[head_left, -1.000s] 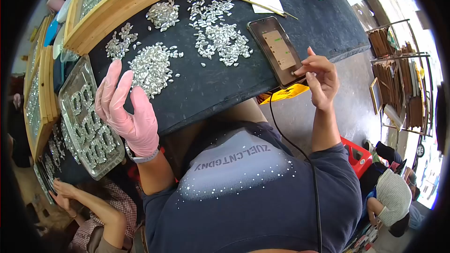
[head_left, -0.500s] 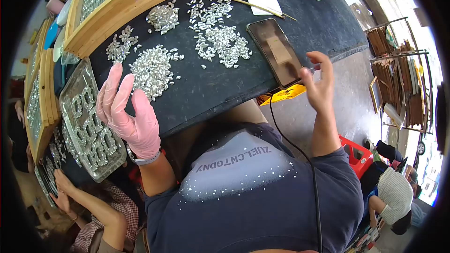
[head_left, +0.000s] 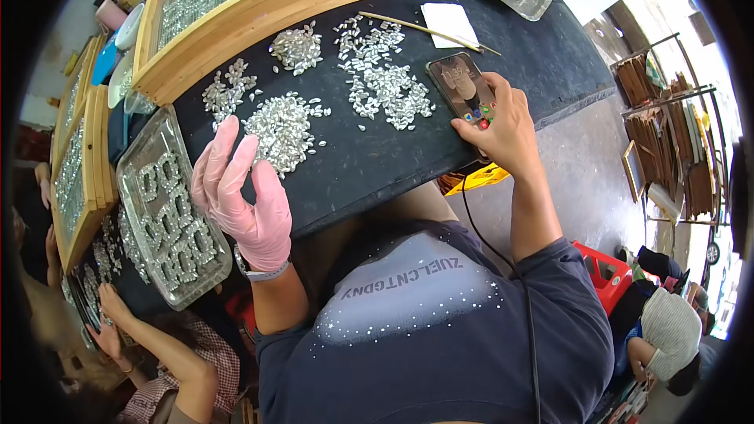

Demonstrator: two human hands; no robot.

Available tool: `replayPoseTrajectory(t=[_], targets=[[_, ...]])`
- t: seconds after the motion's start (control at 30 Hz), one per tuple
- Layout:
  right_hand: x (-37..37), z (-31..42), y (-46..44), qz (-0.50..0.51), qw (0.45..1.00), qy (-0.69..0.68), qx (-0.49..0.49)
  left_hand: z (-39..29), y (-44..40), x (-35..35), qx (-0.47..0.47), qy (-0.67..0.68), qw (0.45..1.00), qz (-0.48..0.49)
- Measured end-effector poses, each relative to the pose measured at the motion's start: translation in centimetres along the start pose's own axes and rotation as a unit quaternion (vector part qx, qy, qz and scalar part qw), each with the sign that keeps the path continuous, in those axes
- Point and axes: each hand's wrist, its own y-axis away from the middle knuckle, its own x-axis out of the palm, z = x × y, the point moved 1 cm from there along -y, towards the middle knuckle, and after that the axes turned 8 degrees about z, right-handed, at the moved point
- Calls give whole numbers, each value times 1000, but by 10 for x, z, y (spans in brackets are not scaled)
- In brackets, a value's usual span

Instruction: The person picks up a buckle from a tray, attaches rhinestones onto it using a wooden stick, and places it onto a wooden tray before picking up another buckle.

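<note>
A phone (head_left: 457, 86) with its screen lit lies at the right part of the black table. My right hand (head_left: 506, 127), bare, is closed round the phone's lower end, thumb on the near side and fingers along the far edge. In a pink glove, my left hand (head_left: 247, 200) hovers by the table's front edge, fingers apart and slightly curled, holding nothing. Just beyond its fingertips lies a large pile of silvery pieces (head_left: 284, 129). Smaller piles of similar pieces (head_left: 393, 98) spread between that hand and the phone.
Wooden frames (head_left: 259, 20) line the back left. A clear tray (head_left: 177, 267) of silvery pieces stands left of my gloved hand. A thin stick (head_left: 416, 27) crosses white paper (head_left: 452, 22). A co-worker's hands (head_left: 114, 322) are at lower left; another person (head_left: 667, 330) is at lower right.
My right hand has moved from beside the phone onto it and taken hold. The phone's screen now shows a different, brighter picture. The whole view has shifted slightly, with my left hand's pose much the same.
</note>
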Motion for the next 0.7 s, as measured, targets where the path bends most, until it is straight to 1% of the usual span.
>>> replayPoseTrajectory(t=[0.2,0.3,0.33,0.37,0.4,0.43,0.47,0.5,0.53,0.6,0.63,0.7], targets=[[-4,-5,3,15,1000,-8,15,1,0,0,7,24,1000,4],[-11,-18,15,-17,996,-87,21,0,1,1,3,21,1000,5],[-14,-27,22,-17,996,-88,27,-1,2,1,5,25,1000,10],[-18,-40,30,-24,959,-281,36,-1,2,1,6,25,1000,10],[-21,-53,39,-36,884,-464,43,-1,2,2,9,25,1000,10],[-30,-61,52,-41,882,-466,51,-1,1,2,14,26,1000,11],[-41,-66,67,-19,813,-581,32,-2,0,4,20,32,999,16],[-50,-72,82,0,728,-685,11,-3,0,4,13,37,999,16],[-53,-84,97,-8,728,-685,18,-4,1,4,6,42,999,18],[-44,-109,128,65,679,-729,53,-7,1,6,3,54,998,20],[-34,-117,142,102,651,-749,69,-7,3,8,-9,72,997,10],[3,-131,169,94,572,-804,134,-8,6,11,-35,106,994,-13]])
